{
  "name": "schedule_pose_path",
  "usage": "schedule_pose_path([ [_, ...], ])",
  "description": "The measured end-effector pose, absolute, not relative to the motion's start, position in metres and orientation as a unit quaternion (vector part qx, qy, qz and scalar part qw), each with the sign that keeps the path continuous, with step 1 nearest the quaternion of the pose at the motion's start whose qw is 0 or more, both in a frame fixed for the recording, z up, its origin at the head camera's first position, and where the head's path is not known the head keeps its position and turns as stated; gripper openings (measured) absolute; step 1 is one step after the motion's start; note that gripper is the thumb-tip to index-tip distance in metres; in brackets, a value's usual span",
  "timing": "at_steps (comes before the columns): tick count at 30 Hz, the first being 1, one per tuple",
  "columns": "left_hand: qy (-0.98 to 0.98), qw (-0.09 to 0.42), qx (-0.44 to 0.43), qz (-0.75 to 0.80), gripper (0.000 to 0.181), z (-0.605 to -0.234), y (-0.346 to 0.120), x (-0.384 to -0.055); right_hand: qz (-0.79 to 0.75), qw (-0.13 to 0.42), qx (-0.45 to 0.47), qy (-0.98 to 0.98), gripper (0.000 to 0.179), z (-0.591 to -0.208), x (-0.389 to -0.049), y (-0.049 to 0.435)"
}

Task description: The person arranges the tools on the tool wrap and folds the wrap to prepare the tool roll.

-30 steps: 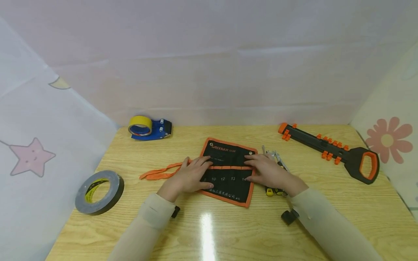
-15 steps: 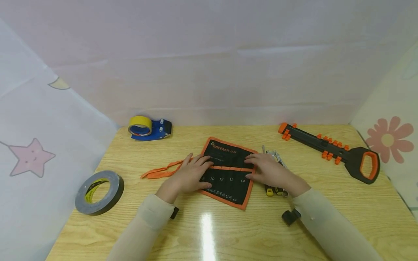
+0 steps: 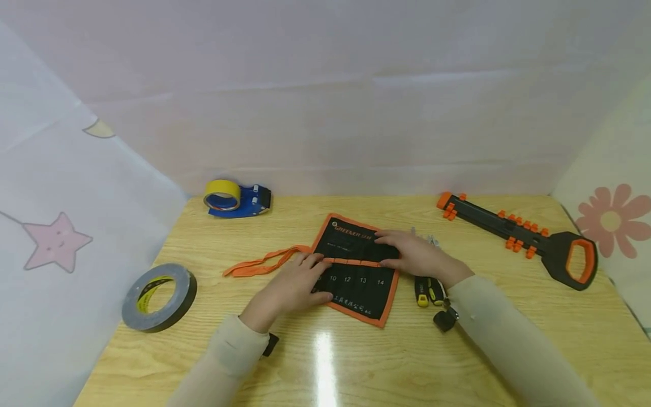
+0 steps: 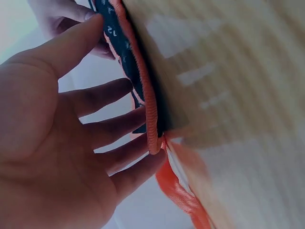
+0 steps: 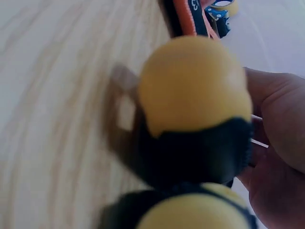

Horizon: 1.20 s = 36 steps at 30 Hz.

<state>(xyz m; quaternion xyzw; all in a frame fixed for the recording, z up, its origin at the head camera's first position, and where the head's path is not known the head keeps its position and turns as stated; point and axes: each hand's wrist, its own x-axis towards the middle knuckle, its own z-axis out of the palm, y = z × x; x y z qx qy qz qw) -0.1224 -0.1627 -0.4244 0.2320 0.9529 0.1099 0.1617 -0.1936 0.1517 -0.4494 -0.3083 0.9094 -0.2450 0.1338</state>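
Observation:
A black tool pouch with orange trim (image 3: 351,291) lies on the table, with white printed numbers along its pockets. Fingers spread and nearly straight, my left hand (image 3: 290,285) rests on the pouch's left side; in the left wrist view its fingertips meet the orange edging (image 4: 151,114). My right hand (image 3: 422,257) lies across the pouch's upper right edge, fingers extended over the cloth and covering that corner. Under and beside the right wrist are tools with black-and-yellow handles (image 3: 428,291); a yellow handle end (image 5: 195,86) looms large in the right wrist view.
Orange ties (image 3: 264,264) trail left from the pouch. A wide roll of grey tape (image 3: 185,291) sits at the left, and a blue tape dispenser with yellow tape (image 3: 249,202) at the back. A black-and-orange rack with a loop handle (image 3: 513,232) lies at the right.
My right hand has slid slightly left and farther over the pouch, covering its upper right corner. The pouch has turned a little. The head view has shifted slightly.

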Motion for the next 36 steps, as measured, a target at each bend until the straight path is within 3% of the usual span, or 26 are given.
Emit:
schedule_pose_path([
  [5, 0.948, 0.19, 0.229, 0.111, 0.078, -0.427, -0.163, -0.12, -0.242, 0.14, -0.311, 0.908, 0.058, -0.455, -0.193, 0.152],
  [18, 0.947, 0.197, 0.216, 0.13, 0.077, -0.426, -0.159, -0.128, -0.233, 0.147, -0.311, 0.91, 0.054, -0.457, -0.186, 0.157],
  [36, 0.947, 0.193, 0.229, 0.115, 0.084, -0.432, -0.158, -0.14, -0.219, 0.091, -0.323, 0.916, 0.051, -0.46, -0.161, 0.158],
])
